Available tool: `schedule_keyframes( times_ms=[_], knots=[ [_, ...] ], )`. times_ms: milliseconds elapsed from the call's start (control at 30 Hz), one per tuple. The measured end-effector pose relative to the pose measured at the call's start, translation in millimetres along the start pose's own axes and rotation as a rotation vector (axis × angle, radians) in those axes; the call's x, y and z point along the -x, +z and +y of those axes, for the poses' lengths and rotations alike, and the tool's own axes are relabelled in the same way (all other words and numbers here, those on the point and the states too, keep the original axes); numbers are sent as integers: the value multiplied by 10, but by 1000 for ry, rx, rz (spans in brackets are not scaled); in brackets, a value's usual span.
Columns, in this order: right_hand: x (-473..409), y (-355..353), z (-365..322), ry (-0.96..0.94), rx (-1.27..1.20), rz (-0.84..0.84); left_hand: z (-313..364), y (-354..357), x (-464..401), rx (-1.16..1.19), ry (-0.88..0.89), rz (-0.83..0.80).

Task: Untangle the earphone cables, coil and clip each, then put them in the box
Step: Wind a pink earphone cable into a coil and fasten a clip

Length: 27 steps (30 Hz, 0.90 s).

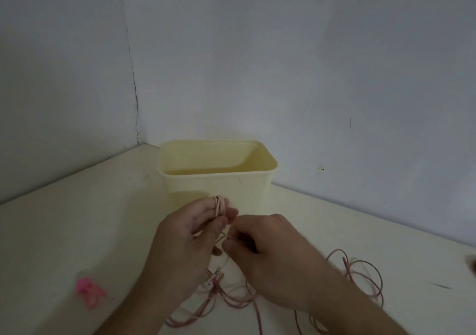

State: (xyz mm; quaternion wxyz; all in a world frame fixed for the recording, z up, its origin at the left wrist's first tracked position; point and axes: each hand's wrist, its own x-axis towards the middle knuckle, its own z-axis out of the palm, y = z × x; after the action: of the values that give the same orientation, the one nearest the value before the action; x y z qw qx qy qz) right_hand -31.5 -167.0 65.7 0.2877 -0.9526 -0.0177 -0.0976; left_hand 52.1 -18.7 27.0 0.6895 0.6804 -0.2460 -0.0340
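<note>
Pale blue-grey walls meet in a corner behind a cream tabletop [77,231], and the light is dim. At the centre, the left hand [185,237] has several turns of pink earphone cable [219,206] wound round its raised fingers, thumb pressing toward them, so it is clamped on the coil. Just beside it, touching at the fingertips, the right hand [260,244] pinches the running strand and seems to be feeding the next turn. Below the hands the rest of the cable hangs to the table, where loose pink loops [360,275] spread toward the near right edge, some crossing each other. The cream plastic box [219,180] stands open just behind the hands, and a pink clip [88,292] lies well apart on the near left. Judging from this, coiling is under way and clipping and boxing remain. The likely trouble is the crossed loops on the table: pulled in fast, they could snag or knot and drag the turns off the fingers. Releasing the coil to reach the distant clip could also let it spring open. No brand, label or writing is legible anywhere.
</note>
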Motion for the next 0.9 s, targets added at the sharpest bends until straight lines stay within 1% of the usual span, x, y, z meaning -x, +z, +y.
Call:
schedule_keyframes(
  times_ms=[67, 133, 233, 300, 367, 467, 567, 633, 700, 767, 833, 900],
  knots=[
    [7, -73, -1, -18, 30, 26, -17, -2, -1, -6, -39, -160],
    [0, -142, 2, -8, -16, 65, 16, -12, 5, 86, -70, -309],
    [-12, -227, 49, 24, -173, 110, 55, -52, 1, 224, -103, -377],
    [-14, -252, 73, 15, -185, 177, 78, -74, 1, 294, -133, -433],
    [-23, -242, 94, 16, -232, 205, 78, -81, 7, 349, -149, -471],
    [-51, -215, 112, 41, -346, 203, 65, -79, 9, 360, -141, -436],
    [-80, -112, 163, 89, -399, 202, 94, -87, 24, 465, -163, -379],
    [-88, -1, 182, 113, -356, 177, 138, -90, 36, 551, -153, -293],
    [-85, 105, 160, 128, -298, 112, 155, -86, 20, 598, -149, -159],
    [-68, 167, 106, 119, -237, 24, 137, -81, -13, 515, -118, -32],
    [-49, 177, 54, 72, -141, -21, 98, -75, -37, 282, -48, 62],
    [-24, 118, -1, 43, -84, -2, 42, -67, -45, 81, 5, 88]
  ],
)
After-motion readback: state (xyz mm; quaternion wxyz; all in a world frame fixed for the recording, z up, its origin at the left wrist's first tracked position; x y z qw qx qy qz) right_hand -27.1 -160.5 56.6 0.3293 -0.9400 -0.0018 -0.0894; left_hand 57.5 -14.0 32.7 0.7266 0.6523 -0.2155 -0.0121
